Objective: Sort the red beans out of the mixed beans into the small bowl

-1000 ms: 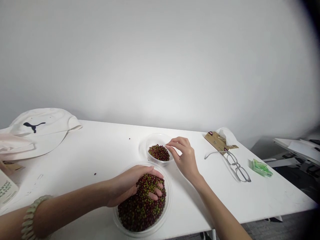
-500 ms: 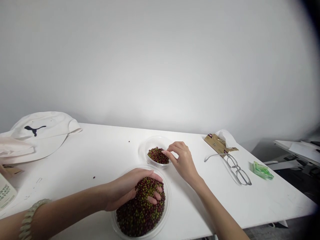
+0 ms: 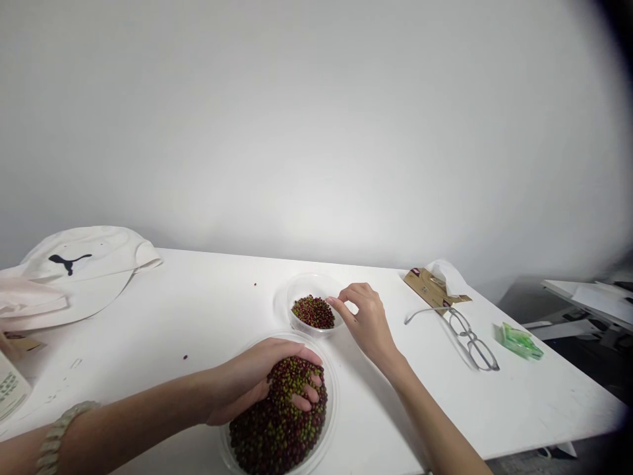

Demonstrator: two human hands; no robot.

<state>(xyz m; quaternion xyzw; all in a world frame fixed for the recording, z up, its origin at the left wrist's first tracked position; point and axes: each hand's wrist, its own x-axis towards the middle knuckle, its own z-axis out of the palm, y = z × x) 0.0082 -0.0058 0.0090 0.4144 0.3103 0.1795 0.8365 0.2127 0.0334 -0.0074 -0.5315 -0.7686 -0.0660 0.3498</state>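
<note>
My left hand is sunk into a heap of mixed dark-red and green beans in the larger clear plastic bowl. Its fingers curl around a handful of them, partly covered by beans. Just behind stands a smaller clear bowl, with a shallower layer of the same mixed beans in it. At that bowl's right side is my right hand, thumb and fingers closed at the rim. The thumb tip reaches over the inside edge; the other fingertips are partly hidden.
A white cap lies at the left end of the white table. Eyeglasses, a brown tissue pack and a crumpled green wrapper lie to the right. Stray beans dot the table. A wall rises behind.
My right thumb has drawn back slightly to the right, toward the small bowl's rim. My left hand stays in the beans. The whole view has shifted slightly.
</note>
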